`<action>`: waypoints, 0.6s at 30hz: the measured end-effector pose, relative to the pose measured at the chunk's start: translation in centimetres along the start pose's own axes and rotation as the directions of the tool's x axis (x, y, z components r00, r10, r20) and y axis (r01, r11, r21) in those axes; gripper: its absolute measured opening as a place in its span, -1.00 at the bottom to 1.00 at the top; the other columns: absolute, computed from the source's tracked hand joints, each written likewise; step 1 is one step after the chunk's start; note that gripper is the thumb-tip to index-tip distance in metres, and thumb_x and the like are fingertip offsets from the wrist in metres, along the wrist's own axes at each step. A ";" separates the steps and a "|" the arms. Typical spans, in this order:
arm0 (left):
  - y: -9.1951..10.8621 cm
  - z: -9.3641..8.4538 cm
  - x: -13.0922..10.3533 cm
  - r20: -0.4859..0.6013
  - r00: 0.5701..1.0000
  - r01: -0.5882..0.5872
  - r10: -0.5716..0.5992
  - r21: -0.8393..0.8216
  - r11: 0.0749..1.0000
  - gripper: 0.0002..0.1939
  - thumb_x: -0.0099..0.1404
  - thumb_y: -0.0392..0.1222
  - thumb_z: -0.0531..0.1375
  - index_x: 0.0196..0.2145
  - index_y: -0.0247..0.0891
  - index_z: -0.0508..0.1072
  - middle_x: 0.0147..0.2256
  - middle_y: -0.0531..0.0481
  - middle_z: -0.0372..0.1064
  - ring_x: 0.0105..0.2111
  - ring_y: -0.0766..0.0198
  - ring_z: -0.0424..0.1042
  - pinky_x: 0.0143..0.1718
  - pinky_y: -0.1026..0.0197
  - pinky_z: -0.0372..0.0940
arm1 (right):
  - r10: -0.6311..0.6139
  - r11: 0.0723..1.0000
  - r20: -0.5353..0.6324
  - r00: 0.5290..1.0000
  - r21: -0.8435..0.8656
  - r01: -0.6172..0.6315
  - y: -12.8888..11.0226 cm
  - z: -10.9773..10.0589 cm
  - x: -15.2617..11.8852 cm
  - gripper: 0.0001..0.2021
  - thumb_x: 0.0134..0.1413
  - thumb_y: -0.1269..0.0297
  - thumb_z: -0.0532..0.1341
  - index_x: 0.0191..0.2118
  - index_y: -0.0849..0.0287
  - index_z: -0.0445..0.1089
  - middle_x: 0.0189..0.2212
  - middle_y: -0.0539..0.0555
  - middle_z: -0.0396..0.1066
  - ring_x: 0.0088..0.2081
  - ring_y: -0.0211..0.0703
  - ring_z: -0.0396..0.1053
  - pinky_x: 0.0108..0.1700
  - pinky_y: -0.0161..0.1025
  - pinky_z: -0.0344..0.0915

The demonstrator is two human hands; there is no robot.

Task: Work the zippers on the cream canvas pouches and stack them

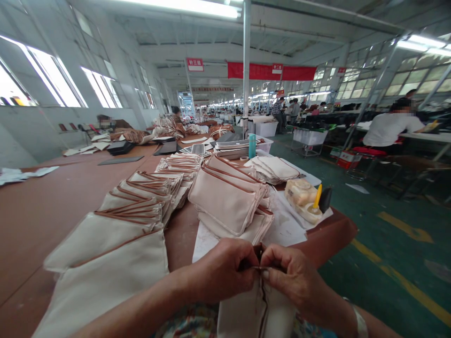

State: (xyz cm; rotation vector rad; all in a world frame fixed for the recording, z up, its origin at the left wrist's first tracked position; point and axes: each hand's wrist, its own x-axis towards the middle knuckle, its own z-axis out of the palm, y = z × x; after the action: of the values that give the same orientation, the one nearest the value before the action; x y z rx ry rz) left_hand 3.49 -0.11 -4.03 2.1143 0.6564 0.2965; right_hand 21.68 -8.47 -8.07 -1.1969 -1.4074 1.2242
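Note:
A cream leather-like panel with a dark brown edge hangs below my two hands, over my lap. My left hand pinches its brown-edged seam between thumb and fingers. From the other side my right hand pinches the same seam, the fingertips of both hands nearly touching. Just beyond lies a stack of cream pieces with brown edging. Left of it, a long row of similar cream pieces overlaps in a fan. What sits between my fingertips is mostly hidden.
The brown-covered table reaches far ahead; its right edge drops to a green floor. At right stand a glue container with a yellow-handled tool and a blue-green bottle. A seated person works at another table.

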 end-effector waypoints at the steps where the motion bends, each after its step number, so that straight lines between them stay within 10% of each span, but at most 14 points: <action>1: 0.0 -0.1 0.0 0.032 0.999 0.010 -0.009 -0.033 0.999 -0.90 0.07 -0.35 0.15 -0.41 -0.35 0.44 -0.55 0.15 0.21 -0.54 0.43 0.11 -0.56 0.41 -0.01 | -0.013 1.000 -0.010 1.000 0.014 0.013 0.0 0.0 -0.1 -0.87 0.10 0.30 0.23 -0.39 0.22 0.31 -0.50 -0.06 0.21 -0.43 -0.26 0.10 -0.40 -0.32 0.08; 9: 0.2 -0.7 0.3 0.245 0.967 0.172 -0.065 -0.447 0.878 -0.42 0.41 0.17 -0.06 -0.36 -0.41 0.47 -0.51 0.04 0.17 -0.53 0.38 0.05 -0.54 0.32 -0.04 | -0.210 0.973 -0.004 0.978 0.094 0.209 -0.5 -0.1 -1.2 -0.90 0.19 0.30 0.17 -0.35 0.17 0.35 -0.42 -0.02 0.27 -0.38 -0.23 0.18 -0.32 -0.32 0.16; 18: 0.9 -1.5 0.5 0.360 0.933 0.122 -0.015 -0.276 0.953 -0.43 0.31 0.24 0.12 -0.59 -0.27 0.09 -0.59 0.17 -0.14 -0.58 0.43 -0.17 -0.59 0.26 -0.25 | -0.464 0.864 0.031 0.885 -0.203 0.461 -0.5 -0.8 -1.8 -0.86 0.20 0.47 0.09 -0.27 0.09 0.34 -0.45 -0.06 0.25 -0.42 -0.25 0.21 -0.34 -0.35 0.15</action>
State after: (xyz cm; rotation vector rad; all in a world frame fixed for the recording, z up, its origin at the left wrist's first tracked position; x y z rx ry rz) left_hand 3.59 0.79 -2.47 1.7902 0.4395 -0.0312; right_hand 22.67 -10.15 -7.53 -0.9195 -1.7163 0.7413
